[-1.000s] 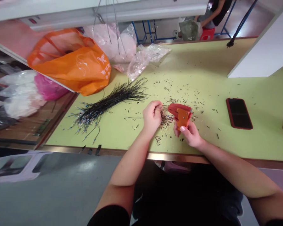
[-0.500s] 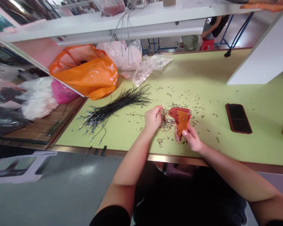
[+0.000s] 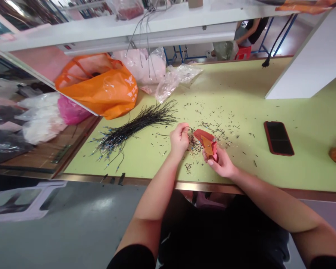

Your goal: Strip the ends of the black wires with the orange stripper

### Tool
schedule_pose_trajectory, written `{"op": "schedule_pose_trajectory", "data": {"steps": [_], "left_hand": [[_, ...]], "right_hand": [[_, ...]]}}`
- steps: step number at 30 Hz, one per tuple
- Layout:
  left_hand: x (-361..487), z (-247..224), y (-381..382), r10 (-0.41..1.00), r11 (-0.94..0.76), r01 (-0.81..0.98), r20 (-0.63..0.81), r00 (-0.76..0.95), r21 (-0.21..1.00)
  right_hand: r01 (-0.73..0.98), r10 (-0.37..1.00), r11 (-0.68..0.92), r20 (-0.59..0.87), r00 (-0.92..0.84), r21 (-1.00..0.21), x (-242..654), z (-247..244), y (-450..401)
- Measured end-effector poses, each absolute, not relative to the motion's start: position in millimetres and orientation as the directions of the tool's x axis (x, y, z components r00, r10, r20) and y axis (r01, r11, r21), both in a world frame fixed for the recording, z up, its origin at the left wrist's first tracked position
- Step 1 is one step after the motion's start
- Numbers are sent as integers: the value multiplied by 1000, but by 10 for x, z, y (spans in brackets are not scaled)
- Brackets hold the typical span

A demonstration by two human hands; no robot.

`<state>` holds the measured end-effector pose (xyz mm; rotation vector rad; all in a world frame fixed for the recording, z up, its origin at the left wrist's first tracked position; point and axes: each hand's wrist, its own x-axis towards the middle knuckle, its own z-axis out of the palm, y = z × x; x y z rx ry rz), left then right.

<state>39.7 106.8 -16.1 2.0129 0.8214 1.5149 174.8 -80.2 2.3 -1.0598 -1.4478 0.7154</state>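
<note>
Pinched between the fingers of my left hand (image 3: 179, 139) is a thin black wire (image 3: 190, 128), whose free end reaches the nose of a wire stripper. My right hand (image 3: 221, 163) is wrapped round the handle of this red and orange wire stripper (image 3: 205, 141), which tilts with its nose toward my left hand. Short black cut pieces (image 3: 195, 145) lie scattered under and around the tool. To the left, a bundle of black wires (image 3: 140, 123) with bluish-silver ends rests on the green table (image 3: 235, 82).
An orange bag (image 3: 106, 91) and clear plastic bags (image 3: 175, 78) stand at the back left. A phone (image 3: 279, 138) lies on the right, near a white upright panel (image 3: 305, 56). Beyond the table a person (image 3: 250, 33) sits on a red stool.
The wire stripper has tilted and moved slightly left, its handle now squeezed more closely by my right hand. My left hand has turned slightly, still with the wire. The view has shifted a little.
</note>
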Motion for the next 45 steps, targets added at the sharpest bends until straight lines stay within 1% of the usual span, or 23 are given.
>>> {"op": "schedule_pose_trajectory", "data": {"steps": [1,2,3,4,5,6,7,9,10,11,13,15,19,23,27,33,38,42,45], "left_hand": [[354,-163,1159,711,-703,171,684,163,690],[298,-159,1269,713,-697,191,697,78,692],[234,-150,1387,698,-692,213,714,-42,689],[170,-141,1496,690,-682,228,715,-115,695],[116,-133,1582,685,-672,241,712,-158,700],[83,-129,1632,682,-668,251,711,-171,701],[79,-132,1640,682,-670,261,715,-154,695],[157,-152,1539,695,-680,270,717,-59,682],[224,-165,1447,705,-687,271,709,20,675],[295,-174,1344,709,-698,280,689,149,658],[400,-175,1157,695,-718,297,664,274,629],[427,-156,1048,681,-732,306,662,312,609],[355,-112,1034,670,-740,318,689,276,592],[345,-97,1032,648,-760,299,707,282,577],[371,-88,999,645,-762,319,701,304,563],[352,-60,1012,622,-781,317,719,310,539],[337,-62,1023,624,-780,306,716,314,546],[307,-67,1035,659,-752,320,674,334,576],[344,-58,1030,710,-704,301,627,322,643]], "right_hand": [[204,891,431,451,58,-879,1759,35,-818],[191,871,467,486,72,-864,1777,53,-839],[174,847,503,523,97,-847,1804,75,-861],[154,827,527,546,135,-836,1837,97,-879],[119,807,547,560,189,-829,1875,117,-888],[74,808,528,528,262,-846,1916,131,-884],[23,847,463,449,284,-886,1957,136,-866],[-107,915,341,303,268,-934,2026,117,-791],[-167,944,270,227,238,-948,2052,97,-744],[-214,961,210,162,223,-954,2072,73,-697],[-303,984,115,66,167,-946,2100,27,-615],[-383,994,62,23,106,-922,2119,1,-561],[-483,1000,-7,-11,6,-876,2141,28,-530],[-466,994,-74,-25,-110,-881,2135,80,-554],[-440,984,-78,1,-178,-895,2085,86,-573],[-471,994,-59,-8,-109,-880,2055,67,-565],[-408,996,-80,-58,-66,-910,2083,104,-577],[-363,997,-70,-77,3,-929,2053,115,-591],[-321,996,7,-22,90,-947,1961,92,-594]]}}
